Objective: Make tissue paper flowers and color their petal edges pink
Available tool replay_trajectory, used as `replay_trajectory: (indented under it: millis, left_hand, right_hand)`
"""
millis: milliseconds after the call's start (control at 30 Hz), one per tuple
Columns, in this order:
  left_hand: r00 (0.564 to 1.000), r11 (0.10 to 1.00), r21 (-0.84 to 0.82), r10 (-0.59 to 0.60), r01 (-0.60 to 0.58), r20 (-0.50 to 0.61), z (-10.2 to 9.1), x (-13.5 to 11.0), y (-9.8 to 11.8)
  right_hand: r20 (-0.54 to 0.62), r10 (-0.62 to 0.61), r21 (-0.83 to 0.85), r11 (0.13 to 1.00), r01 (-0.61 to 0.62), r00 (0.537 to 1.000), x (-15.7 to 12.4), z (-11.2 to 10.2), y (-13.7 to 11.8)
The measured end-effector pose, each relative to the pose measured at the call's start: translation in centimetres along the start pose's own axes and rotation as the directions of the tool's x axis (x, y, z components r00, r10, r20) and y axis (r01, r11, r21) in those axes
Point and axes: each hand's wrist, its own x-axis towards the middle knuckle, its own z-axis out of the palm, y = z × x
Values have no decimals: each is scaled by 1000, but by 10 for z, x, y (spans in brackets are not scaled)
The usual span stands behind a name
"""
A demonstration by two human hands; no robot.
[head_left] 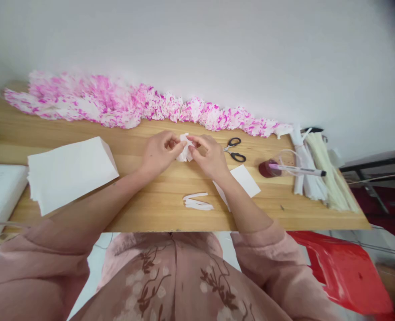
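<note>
Between my two hands, above the middle of the wooden table (157, 214), is a small white paper flower (184, 154) with ruffled edges. My left hand (160, 151) pinches it from the left with thumb and forefinger. From the other side, the fingers of my right hand (210, 156) are closed on its edge. Just past my right hand lie scissors (235, 156) with black handles, their blades partly hidden by the hand. A white paper sheet (246, 180) rests partly under my right forearm. Several narrow white paper strips (199, 205) lie near the table's front edge.
A long row of pink-and-white ruffled paper flowers (117, 102) runs along the wall. At left are a stack of white paper (70, 169) and a white device (3, 191). A jar of dark red liquid (267, 169), a marker (297, 170) and bundled strips (331, 174) stand right. A red stool (351, 272) is below.
</note>
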Motion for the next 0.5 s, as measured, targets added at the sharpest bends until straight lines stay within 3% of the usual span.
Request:
replay_trajectory:
  millis: [100,167,367,500]
  left_hand:
    - [999,994,96,42,-43,10,1,2,-3]
    - [1000,997,68,22,-21,-8,2,4,-6]
    - [995,986,-144,-91,85,-34,4,6,-14]
    - [1000,991,-136,-9,8,-9,5,3,-13]
  right_hand:
    - [17,-23,-17,1000,23,1000,0,1,0]
    - [29,1,-28,1000,0,1000,1,0,1]
    - [52,201,57,977,-204,978,2,-3,1]
    - [88,289,163,940,-301,953,2,-8,-4]
